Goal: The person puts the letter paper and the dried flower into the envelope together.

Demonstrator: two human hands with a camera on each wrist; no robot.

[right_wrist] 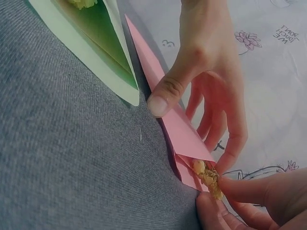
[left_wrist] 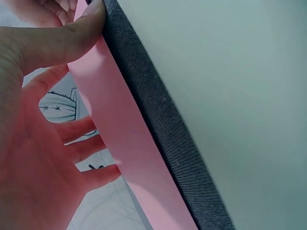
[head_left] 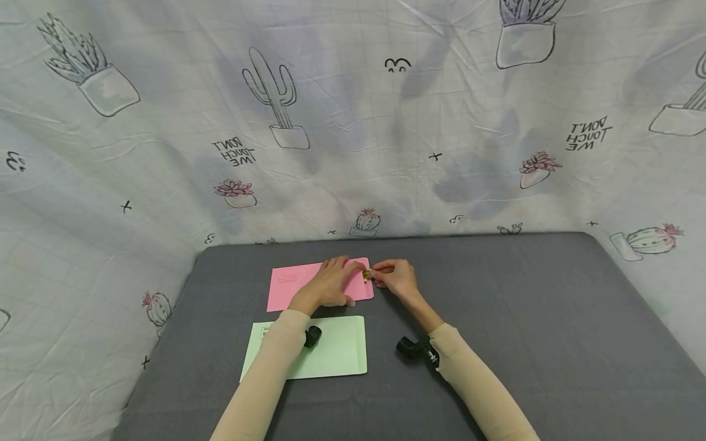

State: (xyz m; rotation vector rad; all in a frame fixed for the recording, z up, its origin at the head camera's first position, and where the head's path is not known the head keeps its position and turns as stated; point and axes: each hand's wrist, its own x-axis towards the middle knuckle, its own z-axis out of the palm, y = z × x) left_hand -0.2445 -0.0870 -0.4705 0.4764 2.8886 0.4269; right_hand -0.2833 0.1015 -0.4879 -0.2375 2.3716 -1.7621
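A pink envelope (head_left: 289, 288) lies at the far side of the grey table, its mouth facing right. My left hand (head_left: 331, 285) spans it from above and grips its two long edges between thumb and fingers. In the right wrist view the mouth gapes slightly. There my right hand (right_wrist: 259, 199) pinches a small bunch of yellowish, dried-flower-like pieces (right_wrist: 206, 175), partly inside the pink opening. Nearer to me, below my left forearm, lies a light green envelope (head_left: 336, 355). Something yellow-green (right_wrist: 84, 3) shows within its opening, cut off by the view's edge.
The grey cloth-covered table (head_left: 524, 331) extends to the right of both envelopes. Behind it hangs a pale curtain (head_left: 342, 171) printed with cacti. Black wrist cameras sit on both arms; the left one (head_left: 313, 336) is above the green envelope.
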